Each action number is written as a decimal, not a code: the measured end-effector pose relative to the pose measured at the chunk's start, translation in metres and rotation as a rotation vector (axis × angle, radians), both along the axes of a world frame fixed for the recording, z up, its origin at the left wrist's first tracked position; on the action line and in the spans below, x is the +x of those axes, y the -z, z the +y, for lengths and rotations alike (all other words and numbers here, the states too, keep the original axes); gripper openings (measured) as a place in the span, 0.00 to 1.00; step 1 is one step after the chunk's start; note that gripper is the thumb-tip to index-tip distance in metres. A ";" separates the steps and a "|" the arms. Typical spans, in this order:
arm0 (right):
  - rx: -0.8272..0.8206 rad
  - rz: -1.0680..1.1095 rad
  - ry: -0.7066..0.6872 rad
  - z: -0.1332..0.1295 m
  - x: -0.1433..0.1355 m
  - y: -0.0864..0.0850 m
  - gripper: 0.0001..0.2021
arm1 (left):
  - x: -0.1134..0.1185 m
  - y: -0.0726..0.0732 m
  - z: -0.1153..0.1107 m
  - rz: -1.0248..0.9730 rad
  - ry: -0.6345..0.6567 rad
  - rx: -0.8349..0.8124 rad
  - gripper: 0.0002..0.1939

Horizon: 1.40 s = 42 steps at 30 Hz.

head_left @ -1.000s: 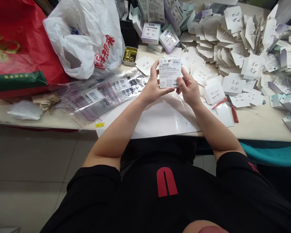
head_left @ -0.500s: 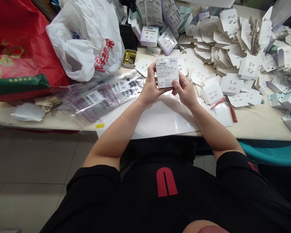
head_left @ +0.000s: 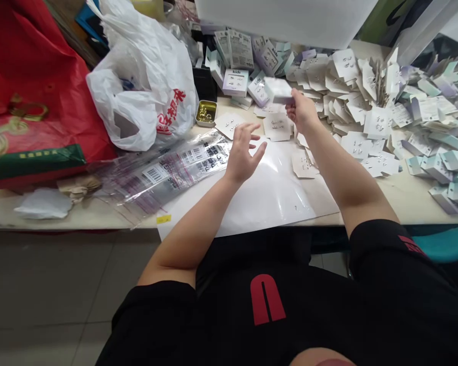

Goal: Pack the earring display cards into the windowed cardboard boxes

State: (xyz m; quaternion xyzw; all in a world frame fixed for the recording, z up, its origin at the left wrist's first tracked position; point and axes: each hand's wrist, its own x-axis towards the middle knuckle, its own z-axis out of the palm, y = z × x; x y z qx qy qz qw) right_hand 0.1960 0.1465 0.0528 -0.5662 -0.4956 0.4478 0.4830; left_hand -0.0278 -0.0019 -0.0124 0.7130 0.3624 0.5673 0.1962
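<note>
Between the thumb and fingers of my right hand (head_left: 304,112) is a small white and lilac earring box (head_left: 278,90), blurred by motion and raised near the packed boxes at the back. My left hand (head_left: 242,155) hovers over the white sheet (head_left: 259,203), fingers apart and holding nothing. Close to it lie an earring card (head_left: 229,123) and another earring card (head_left: 277,126), each with small studs on it. Beneath my right forearm, a further card (head_left: 303,163) rests at the sheet's edge.
Several "kids" boxes (head_left: 235,83) stand at the back. Loose earring cards (head_left: 351,104) are heaped to the right, with more boxes (head_left: 438,170) beyond. On the left are a small tin of gold pieces (head_left: 206,113), clear plastic bags (head_left: 168,168), a white carrier bag (head_left: 141,76) and a red bag (head_left: 34,101).
My left hand has let go of the box. The right hand has carried it away and to the back, turning it from its printed side. The view has shifted slightly.
</note>
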 end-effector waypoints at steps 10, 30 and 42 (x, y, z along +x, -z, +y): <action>0.026 -0.344 -0.257 -0.004 -0.062 -0.020 0.19 | -0.002 -0.010 -0.010 0.072 -0.003 0.099 0.13; 0.537 -0.349 -0.050 -0.027 0.027 -0.017 0.24 | 0.001 -0.013 -0.004 -0.005 0.036 -0.146 0.15; 0.776 -0.950 -0.537 -0.154 -0.014 0.018 0.21 | -0.023 0.010 0.047 -0.636 0.132 -0.602 0.24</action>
